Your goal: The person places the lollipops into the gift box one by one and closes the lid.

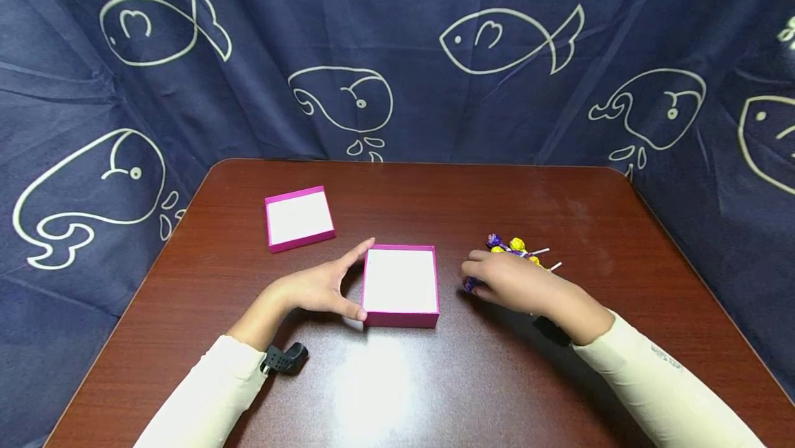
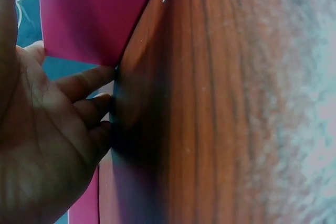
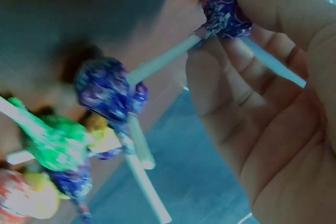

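Note:
A pink square box (image 1: pixel 400 320) with a white inside stands in the middle of the table. My left hand (image 1: pixel 319 287) spans its left side, thumb by the near corner and index finger at the far corner, fingers spread. To the right of the box, my right hand (image 1: pixel 522 282) pinches the purple-wrapped head of a lollipop (image 3: pixel 227 11) between thumb and finger. Beside it in the right wrist view lie another purple lollipop (image 3: pixel 102 88), a green lollipop (image 3: pixel 58 142) and several others. The right hand partly hides this pile in the head view.
A second, shallower pink box part (image 1: pixel 302 241), white inside, lies to the far left on the brown table (image 1: pixel 435 199). A dark blue curtain (image 1: pixel 404 34) with fish drawings hangs behind the table's far edge.

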`<state>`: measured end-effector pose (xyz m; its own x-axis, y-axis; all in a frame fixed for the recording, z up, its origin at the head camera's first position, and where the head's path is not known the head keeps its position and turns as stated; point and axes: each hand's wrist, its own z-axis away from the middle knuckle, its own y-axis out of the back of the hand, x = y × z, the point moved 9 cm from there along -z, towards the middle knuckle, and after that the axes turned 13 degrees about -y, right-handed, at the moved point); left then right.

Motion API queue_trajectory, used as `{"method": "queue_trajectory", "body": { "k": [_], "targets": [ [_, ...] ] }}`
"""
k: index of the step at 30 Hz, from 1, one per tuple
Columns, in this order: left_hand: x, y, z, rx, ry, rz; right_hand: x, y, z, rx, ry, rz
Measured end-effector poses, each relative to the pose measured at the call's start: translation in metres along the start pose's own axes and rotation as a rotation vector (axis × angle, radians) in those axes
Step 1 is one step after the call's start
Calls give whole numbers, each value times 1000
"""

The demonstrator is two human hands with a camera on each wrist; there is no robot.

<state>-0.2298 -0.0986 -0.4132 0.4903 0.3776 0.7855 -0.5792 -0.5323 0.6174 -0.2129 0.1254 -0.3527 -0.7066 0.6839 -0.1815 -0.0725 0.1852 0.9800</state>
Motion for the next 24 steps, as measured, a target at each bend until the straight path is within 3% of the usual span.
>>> {"method": "queue_trajectory", "body": {
  "k": [9, 16, 24],
  "targets": [
    [-4, -3, 1, 6, -1, 13, -11, 14, -20, -127, 48, -136],
    [-3, -1, 1, 5, -3, 19, -17, 32, -35, -136, 74, -95],
    [-3, -1, 0, 0, -15, 20, -21, 30, -53, -219, 110, -63]
  ]
}}
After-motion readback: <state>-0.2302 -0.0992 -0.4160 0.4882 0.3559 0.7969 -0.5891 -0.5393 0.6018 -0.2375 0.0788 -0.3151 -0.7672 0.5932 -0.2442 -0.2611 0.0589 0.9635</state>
